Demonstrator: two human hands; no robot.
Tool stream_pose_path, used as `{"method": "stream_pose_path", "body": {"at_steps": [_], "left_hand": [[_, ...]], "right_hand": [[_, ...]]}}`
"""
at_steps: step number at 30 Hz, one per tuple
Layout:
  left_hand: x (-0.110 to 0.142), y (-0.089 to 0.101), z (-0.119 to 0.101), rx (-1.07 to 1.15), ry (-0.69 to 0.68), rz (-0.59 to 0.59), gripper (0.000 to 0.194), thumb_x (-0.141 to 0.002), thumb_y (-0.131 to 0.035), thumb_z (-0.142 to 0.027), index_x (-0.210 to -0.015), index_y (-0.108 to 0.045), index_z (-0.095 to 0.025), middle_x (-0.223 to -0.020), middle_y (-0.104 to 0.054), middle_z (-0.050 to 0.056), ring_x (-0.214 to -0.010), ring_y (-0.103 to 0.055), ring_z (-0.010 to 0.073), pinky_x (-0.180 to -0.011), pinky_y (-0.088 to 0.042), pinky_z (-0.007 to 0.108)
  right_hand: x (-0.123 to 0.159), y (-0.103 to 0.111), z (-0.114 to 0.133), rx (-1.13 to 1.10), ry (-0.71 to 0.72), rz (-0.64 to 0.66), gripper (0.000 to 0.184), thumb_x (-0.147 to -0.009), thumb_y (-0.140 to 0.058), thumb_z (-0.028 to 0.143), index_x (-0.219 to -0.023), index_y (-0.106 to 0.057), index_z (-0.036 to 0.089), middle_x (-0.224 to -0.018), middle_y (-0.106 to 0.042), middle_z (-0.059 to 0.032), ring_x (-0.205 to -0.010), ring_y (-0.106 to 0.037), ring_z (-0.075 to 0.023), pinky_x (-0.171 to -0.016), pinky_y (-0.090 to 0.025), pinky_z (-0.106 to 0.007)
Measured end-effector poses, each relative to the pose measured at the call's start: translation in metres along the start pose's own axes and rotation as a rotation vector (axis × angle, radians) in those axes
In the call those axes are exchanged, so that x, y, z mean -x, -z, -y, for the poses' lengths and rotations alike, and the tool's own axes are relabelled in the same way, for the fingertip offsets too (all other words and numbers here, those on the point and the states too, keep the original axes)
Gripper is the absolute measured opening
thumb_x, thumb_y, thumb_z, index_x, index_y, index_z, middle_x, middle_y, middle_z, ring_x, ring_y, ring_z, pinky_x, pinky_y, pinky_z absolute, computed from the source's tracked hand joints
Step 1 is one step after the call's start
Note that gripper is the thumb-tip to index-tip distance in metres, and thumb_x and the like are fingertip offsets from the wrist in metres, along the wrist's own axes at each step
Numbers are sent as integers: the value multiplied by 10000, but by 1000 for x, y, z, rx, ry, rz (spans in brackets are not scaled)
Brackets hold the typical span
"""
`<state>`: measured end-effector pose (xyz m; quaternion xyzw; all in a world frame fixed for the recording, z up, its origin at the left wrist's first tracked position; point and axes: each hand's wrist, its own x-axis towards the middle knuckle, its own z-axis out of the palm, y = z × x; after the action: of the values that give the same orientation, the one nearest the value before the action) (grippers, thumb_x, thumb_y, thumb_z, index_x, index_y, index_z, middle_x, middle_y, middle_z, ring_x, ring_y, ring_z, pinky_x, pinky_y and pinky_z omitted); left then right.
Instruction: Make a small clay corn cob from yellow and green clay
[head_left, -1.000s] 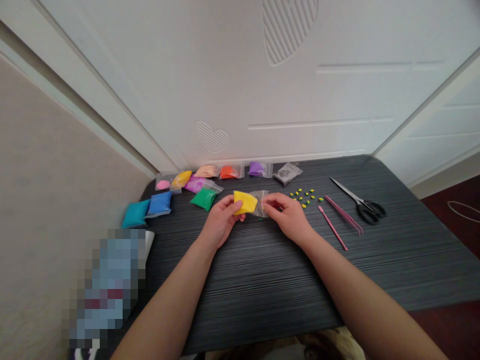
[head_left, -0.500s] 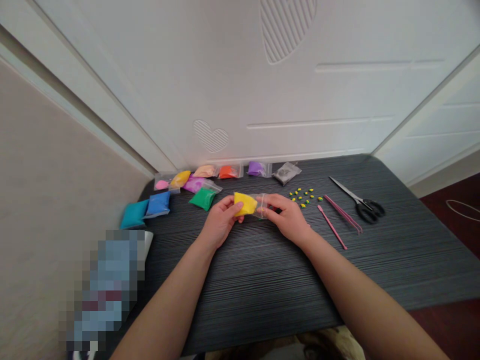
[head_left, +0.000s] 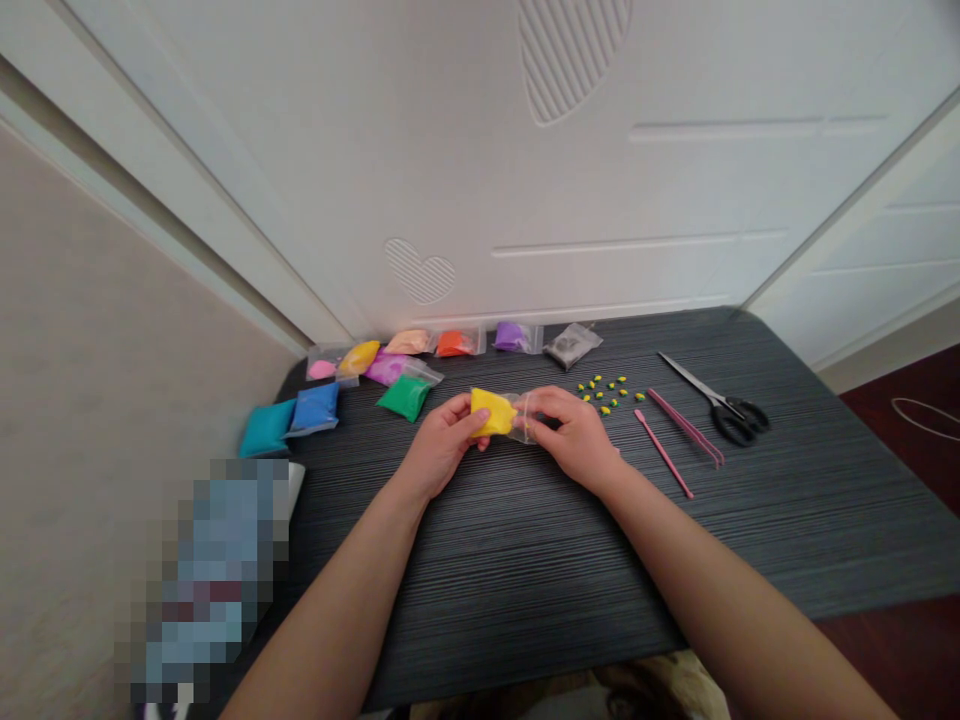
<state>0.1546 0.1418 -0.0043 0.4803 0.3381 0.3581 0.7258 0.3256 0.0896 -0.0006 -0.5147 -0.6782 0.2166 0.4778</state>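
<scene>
Both my hands hold one small clear bag of yellow clay (head_left: 493, 411) just above the dark striped table (head_left: 525, 560). My left hand (head_left: 440, 447) pinches the yellow filled end. My right hand (head_left: 571, 433) pinches the clear open end of the same bag. Right beside my right hand, several tiny yellow and green clay bits (head_left: 606, 393) lie scattered on the table.
Bags of clay lie along the back left: green (head_left: 406, 396), blue (head_left: 316, 407), teal (head_left: 268, 427), pink (head_left: 324, 367), orange (head_left: 454, 343), purple (head_left: 514, 336), dark grey (head_left: 571, 345). To the right lie a pink stick (head_left: 663, 453), pink tweezers (head_left: 686, 427) and black scissors (head_left: 720, 403). A white door stands behind.
My hands have drawn slightly closer together on the yellow bag and it has sunk a little toward the table. Nothing else has moved.
</scene>
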Motion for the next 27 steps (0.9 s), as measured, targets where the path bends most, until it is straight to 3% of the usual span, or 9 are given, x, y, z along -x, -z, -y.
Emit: {"method": "stream_pose_path", "body": {"at_steps": [27], "left_hand": [[0,2,-1,25,42,43,137,-743,-573,-221,-837,-578,-121,-757,-567,24,-566,-477,73,-488,-385,193]], "right_hand": [[0,0,1,-2,23,46,94,-779,-542,191,-837,-617,199,-895,-600,-29,-862,-548,-127,-792,-426,-263]]}}
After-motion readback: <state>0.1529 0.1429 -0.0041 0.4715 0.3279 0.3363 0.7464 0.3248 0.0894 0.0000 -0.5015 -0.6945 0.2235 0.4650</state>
